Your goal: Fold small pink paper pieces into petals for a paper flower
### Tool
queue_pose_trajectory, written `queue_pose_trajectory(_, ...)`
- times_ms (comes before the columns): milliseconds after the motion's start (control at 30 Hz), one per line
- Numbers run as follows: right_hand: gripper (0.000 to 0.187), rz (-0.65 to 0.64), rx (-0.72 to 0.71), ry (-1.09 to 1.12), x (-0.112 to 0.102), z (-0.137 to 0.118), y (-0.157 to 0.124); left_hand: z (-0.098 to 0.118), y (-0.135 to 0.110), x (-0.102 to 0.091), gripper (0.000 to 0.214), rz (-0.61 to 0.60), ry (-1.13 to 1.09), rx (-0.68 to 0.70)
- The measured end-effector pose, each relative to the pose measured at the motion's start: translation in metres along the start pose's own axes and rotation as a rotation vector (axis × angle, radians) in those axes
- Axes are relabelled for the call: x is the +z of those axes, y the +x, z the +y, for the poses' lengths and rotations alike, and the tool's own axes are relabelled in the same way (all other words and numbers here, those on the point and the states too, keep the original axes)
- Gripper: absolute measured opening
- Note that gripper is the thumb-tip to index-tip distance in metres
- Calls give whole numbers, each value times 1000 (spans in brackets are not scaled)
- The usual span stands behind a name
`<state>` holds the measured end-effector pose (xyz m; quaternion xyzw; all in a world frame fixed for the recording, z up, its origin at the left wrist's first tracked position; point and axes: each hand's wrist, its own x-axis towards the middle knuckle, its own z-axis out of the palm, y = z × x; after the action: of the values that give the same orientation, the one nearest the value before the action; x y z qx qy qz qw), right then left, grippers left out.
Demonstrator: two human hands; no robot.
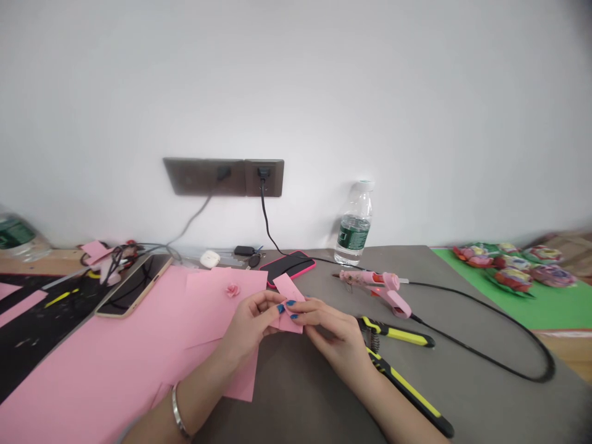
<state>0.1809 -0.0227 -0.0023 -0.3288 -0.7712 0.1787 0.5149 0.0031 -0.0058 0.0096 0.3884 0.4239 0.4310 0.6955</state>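
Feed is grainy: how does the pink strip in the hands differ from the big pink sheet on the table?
The pink strip is small and narrow; the pink sheet is large. The strip is held by the left hand and right hand; the sheet lies flat under a phone. Both are pink.

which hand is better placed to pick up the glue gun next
Right, likely: the right hand is nearer the glue gun; the left hand would cross the pink strip both hold.

A home craft desk against a plain white wall: pink paper sheets (115, 364) at lower left, a pink glue gun (379, 288) at centre right, finished paper flowers (513, 266) on a green mat at far right.
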Motion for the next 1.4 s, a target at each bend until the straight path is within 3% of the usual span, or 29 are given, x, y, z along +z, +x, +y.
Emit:
queue_pose_trajectory(200, 25, 27, -59, -4, 2, 1, 2, 0, 2, -3, 29, 7, 34, 18)
queue_pose_trajectory(433, 27, 70, -30, 2, 2, -4, 3, 4, 0, -2, 19, -20, 284, 243)
queue_pose_trajectory(667, 25, 57, 4, -9, 2, -6, -2, -1, -1, -3, 31, -90, 231, 149)
queue_pose_trajectory(733, 22, 101, 37, -7, 2, -5, -2, 0, -2, -3, 32, -115, 250, 183)
queue_pose_trajectory(833, 14, 152, 91, 26, 3, -4, -1, 0, -3, 0, 16, -153, 321, 227)
queue_pose_trajectory(1000, 4, 106, 181, 66, 5, -1, -4, -2, -2, -1, 7, -110, 384, 235)
queue_pose_trajectory(1100, 12, 20, 295, 128, 9, 1, -6, -1, -2, -3, 10, -45, 413, 276)
queue_pose_trajectory(1233, 15, -69, 501, 383, 14, 4, -9, 2, -3, -2, 10, -32, 412, 291)
queue_pose_trajectory(1400, 23, -32, 554, 496, 15, 3, -6, 1, -3, -1, 12, -91, 356, 222)
